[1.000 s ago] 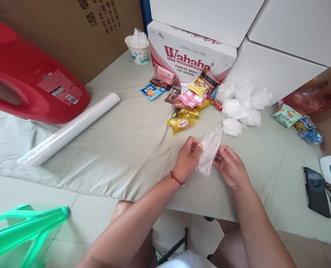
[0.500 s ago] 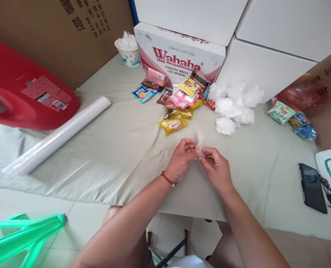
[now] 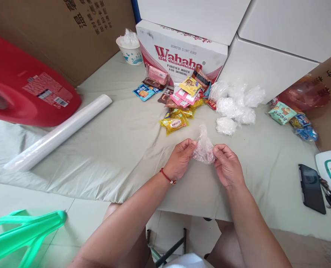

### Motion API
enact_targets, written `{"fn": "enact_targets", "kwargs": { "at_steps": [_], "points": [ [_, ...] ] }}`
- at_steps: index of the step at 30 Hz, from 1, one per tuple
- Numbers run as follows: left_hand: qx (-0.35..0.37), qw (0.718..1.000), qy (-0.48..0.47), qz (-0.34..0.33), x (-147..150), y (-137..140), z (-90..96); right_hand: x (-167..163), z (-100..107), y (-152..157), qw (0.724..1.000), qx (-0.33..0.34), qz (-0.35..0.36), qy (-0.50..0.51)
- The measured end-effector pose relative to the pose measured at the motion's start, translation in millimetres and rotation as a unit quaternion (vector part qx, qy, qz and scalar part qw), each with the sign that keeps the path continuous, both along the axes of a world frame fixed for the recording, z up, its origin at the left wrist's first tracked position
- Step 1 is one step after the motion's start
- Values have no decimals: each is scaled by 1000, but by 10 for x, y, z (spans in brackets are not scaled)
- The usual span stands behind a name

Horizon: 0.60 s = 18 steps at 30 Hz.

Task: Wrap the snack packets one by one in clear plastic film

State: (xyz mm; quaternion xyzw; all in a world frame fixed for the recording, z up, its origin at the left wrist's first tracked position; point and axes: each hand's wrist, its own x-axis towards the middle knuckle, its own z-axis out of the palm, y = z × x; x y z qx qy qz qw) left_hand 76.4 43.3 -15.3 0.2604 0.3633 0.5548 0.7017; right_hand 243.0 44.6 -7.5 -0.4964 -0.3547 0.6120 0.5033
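Between my two hands a crumpled, see-through plastic bag (image 3: 204,147) is stretched apart, its loose tip pointing up toward the back. My left hand (image 3: 179,159), with a red cord bracelet on the wrist, pinches the bag's left edge between thumb and fingers. Its right edge is in the closed fingers of my right hand (image 3: 229,165). Just beyond them lie a yellow snack packet (image 3: 175,124) and a pile of bunched clear plastic bags (image 3: 235,106). More wrapped snacks (image 3: 186,93) are heaped behind the yellow packet.
A Wahaha carton (image 3: 182,52) stands at the back, beside a paper cup (image 3: 130,52) stuffed with plastic. On the left are a red jug (image 3: 28,82) and a white plastic roll (image 3: 62,130). Snack packets (image 3: 283,112) and a phone (image 3: 312,188) lie on the right.
My hands have moved apart, the right one to the right. The bag, bunched small between my fingertips before, is now spread wider. The whole view has shifted slightly.
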Motion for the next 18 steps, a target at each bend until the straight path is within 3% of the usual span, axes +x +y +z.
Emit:
{"fn": "enact_targets", "kwargs": {
  "at_steps": [3,6,12,15,18],
  "points": [
    [-23,1000,-4,21,-37,26,3,54,33,40,998,7,-49,38],
    [-57,997,54,23,-78,41,8,125,69,70,997,35,-55,43],
    [-57,995,88,-2,-129,43,76,77,72,-27,983,148,-14,-108],
    [-34,983,177,41,-130,70,44,-8,58,-93,966,177,33,-187],
    [-19,967,237,96,-124,115,-32,-21,42,-92,971,153,43,-180]
  ]
}}
